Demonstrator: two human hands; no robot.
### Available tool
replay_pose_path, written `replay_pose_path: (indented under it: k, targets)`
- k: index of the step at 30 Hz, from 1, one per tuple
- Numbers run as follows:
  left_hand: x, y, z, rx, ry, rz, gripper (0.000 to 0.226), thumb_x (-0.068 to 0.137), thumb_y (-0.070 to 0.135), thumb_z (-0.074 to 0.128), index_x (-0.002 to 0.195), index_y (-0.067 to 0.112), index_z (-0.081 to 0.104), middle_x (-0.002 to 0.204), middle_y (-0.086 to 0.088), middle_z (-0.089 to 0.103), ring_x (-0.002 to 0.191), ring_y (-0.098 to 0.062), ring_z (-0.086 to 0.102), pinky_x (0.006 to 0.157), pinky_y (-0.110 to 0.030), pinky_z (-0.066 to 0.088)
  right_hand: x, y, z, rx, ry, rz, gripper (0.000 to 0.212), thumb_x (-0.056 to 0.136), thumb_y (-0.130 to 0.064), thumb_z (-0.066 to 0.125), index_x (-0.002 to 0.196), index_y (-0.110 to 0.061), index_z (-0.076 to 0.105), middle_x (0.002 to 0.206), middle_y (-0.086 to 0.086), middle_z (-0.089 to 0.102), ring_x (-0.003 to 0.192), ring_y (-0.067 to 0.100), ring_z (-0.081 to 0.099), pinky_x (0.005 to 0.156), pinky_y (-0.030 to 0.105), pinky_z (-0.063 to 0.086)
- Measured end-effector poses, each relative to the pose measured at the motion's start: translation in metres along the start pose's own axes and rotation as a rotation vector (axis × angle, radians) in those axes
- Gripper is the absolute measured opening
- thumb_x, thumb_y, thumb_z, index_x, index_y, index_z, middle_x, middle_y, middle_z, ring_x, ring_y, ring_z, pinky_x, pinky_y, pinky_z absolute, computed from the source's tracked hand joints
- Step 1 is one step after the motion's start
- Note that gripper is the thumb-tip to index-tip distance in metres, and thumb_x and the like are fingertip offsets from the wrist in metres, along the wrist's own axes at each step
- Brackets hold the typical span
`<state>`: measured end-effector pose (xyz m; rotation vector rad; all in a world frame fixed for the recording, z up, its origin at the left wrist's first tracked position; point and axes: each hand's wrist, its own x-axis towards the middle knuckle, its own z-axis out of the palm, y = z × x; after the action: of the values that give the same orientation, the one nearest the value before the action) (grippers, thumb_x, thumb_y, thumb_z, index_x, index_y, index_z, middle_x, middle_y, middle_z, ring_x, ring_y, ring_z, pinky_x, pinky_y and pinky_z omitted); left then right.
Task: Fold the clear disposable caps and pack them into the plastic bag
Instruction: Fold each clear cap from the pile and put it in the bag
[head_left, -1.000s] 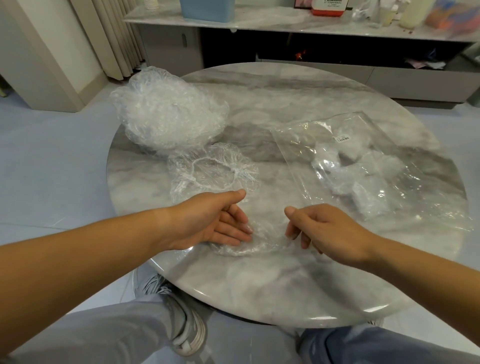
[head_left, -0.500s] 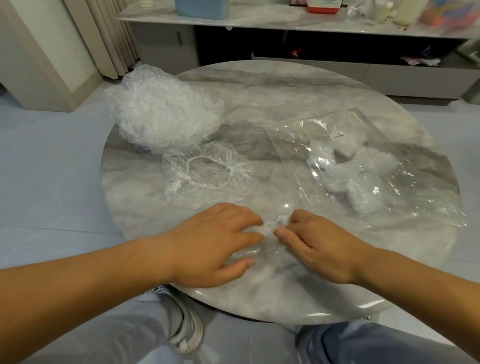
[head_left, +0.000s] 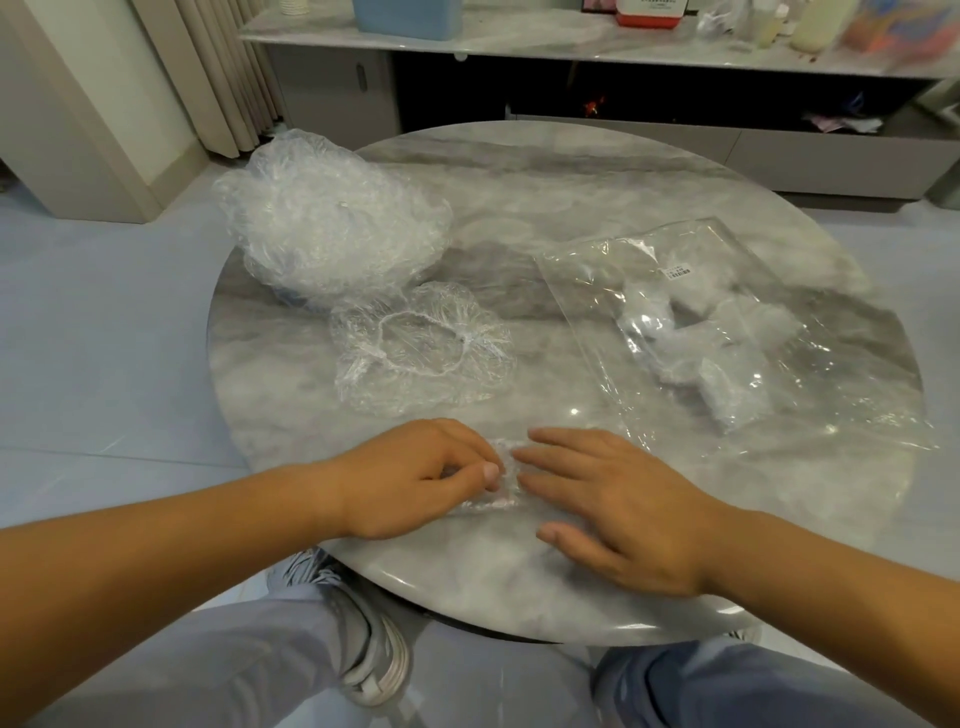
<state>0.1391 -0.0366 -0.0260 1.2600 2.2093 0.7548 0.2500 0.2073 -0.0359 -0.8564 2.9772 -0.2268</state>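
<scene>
Right hand (head_left: 623, 514) has flattened onto folded cap (head_left: 501, 470); loose cap (head_left: 421, 348), bag (head_left: 587, 291) beyond.

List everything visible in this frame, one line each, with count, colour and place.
table: one, grey marble, round, in front of the person
pile of caps: one heap, clear, far left of the table
spread cap: one, clear with a white elastic, just nearer than the pile
folded cap: one, clear, near edge, between the hands
plastic bag: one, clear, lying flat on the table's right side
packed caps: several, whitish, inside the bag; count unclear
sideboard: one, grey, behind the table
blue tub: one, on the sideboard
shoe: one, grey, below the near edge
left hand: fingers curled, thumb pinching the folded cap
right hand: fingers straight, flat against the folded cap
</scene>
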Motion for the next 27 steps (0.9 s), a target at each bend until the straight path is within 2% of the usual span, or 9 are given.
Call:
replay_pose_path:
  k: [3, 5, 8, 13, 17, 20, 23, 25, 27]
  targets:
    - [0.001, -0.005, -0.001, -0.037, 0.287, -0.106, 0.016, 0.095, 0.035, 0.065, 0.098, 0.024, 0.077, 0.109, 0.015, 0.069, 0.102, -0.002, 0.063, 0.093, -0.029, 0.051, -0.009, 0.0, 0.01, -0.002, -0.043, -0.006, 0.057, 0.106, -0.053, 0.033, 0.147, -0.018, 0.05, 0.16, 0.0, 0.04, 0.15, 0.021, 0.031, 0.118, 0.041, 0.035]
    - [0.004, -0.005, -0.01, 0.023, 0.362, -0.266, 0.021, 0.088, 0.045, 0.071, 0.1, 0.028, 0.07, 0.106, 0.012, 0.063, 0.098, -0.004, 0.06, 0.092, -0.032, 0.052, -0.011, -0.001, 0.015, -0.02, -0.04, 0.003, 0.058, 0.105, -0.054, 0.034, 0.149, -0.019, 0.049, 0.162, 0.0, 0.037, 0.151, 0.021, 0.03, 0.119, 0.04, 0.032]
    - [0.007, 0.0, -0.023, 0.063, 0.236, -0.546, 0.039, 0.077, 0.06, 0.076, 0.097, 0.027, 0.066, 0.094, 0.01, 0.063, 0.087, -0.008, 0.061, 0.081, -0.03, 0.053, -0.009, -0.006, 0.017, -0.025, -0.025, 0.017, 0.056, 0.104, -0.054, 0.039, 0.147, -0.02, 0.05, 0.162, -0.001, 0.036, 0.149, 0.023, 0.033, 0.116, 0.041, 0.034]
    - [0.009, 0.005, -0.025, 0.048, 0.148, -0.664, 0.05, 0.073, 0.061, 0.079, 0.084, 0.013, 0.069, 0.073, -0.004, 0.071, 0.074, -0.02, 0.069, 0.074, -0.039, 0.056, -0.006, -0.011, 0.016, -0.013, -0.014, 0.003, 0.053, 0.102, -0.055, 0.041, 0.142, -0.021, 0.052, 0.162, -0.002, 0.036, 0.146, 0.023, 0.037, 0.113, 0.045, 0.035]
    - [0.008, 0.005, -0.022, -0.277, 0.126, -0.69, 0.033, 0.082, 0.035, 0.082, 0.072, 0.012, 0.06, 0.06, -0.005, 0.063, 0.059, -0.018, 0.065, 0.065, -0.037, 0.061, -0.003, -0.015, 0.016, -0.031, -0.019, 0.01, 0.054, 0.102, -0.057, 0.04, 0.14, -0.022, 0.052, 0.162, -0.002, 0.035, 0.145, 0.023, 0.038, 0.113, 0.047, 0.034]
    - [0.008, 0.014, -0.024, -0.628, 0.104, -0.773, 0.018, 0.092, 0.02, 0.073, 0.082, 0.01, 0.062, 0.072, -0.01, 0.07, 0.064, -0.019, 0.069, 0.063, -0.033, 0.063, -0.004, -0.016, 0.018, -0.035, -0.018, 0.02, 0.054, 0.102, -0.057, 0.041, 0.14, -0.021, 0.053, 0.158, -0.001, 0.042, 0.143, 0.025, 0.041, 0.113, 0.049, 0.036]
    - [0.011, 0.023, -0.026, -0.98, 0.056, -0.823, 0.015, 0.098, 0.018, 0.063, 0.102, 0.004, 0.065, 0.095, -0.018, 0.073, 0.08, -0.029, 0.073, 0.069, -0.037, 0.064, -0.004, -0.017, 0.019, -0.012, -0.013, 0.026, 0.053, 0.101, -0.056, 0.043, 0.14, -0.021, 0.052, 0.156, -0.001, 0.045, 0.143, 0.026, 0.041, 0.114, 0.049, 0.035]
    - [0.014, 0.025, -0.024, -1.124, 0.037, -0.8, 0.023, 0.099, 0.024, 0.06, 0.109, 0.004, 0.064, 0.096, -0.017, 0.071, 0.08, -0.028, 0.074, 0.069, -0.036, 0.064, -0.004, -0.018, 0.018, 0.004, -0.007, 0.032, 0.052, 0.1, -0.056, 0.043, 0.138, -0.021, 0.052, 0.154, -0.001, 0.046, 0.143, 0.026, 0.039, 0.116, 0.047, 0.033]
    - [0.017, 0.026, -0.02, -1.21, 0.044, -0.762, 0.029, 0.099, 0.034, 0.057, 0.104, 0.006, 0.063, 0.092, -0.016, 0.071, 0.081, -0.028, 0.074, 0.073, -0.037, 0.063, -0.004, -0.018, 0.017, 0.021, 0.009, 0.034, 0.05, 0.1, -0.056, 0.045, 0.135, -0.021, 0.055, 0.15, 0.002, 0.046, 0.141, 0.027, 0.039, 0.116, 0.043, 0.031]
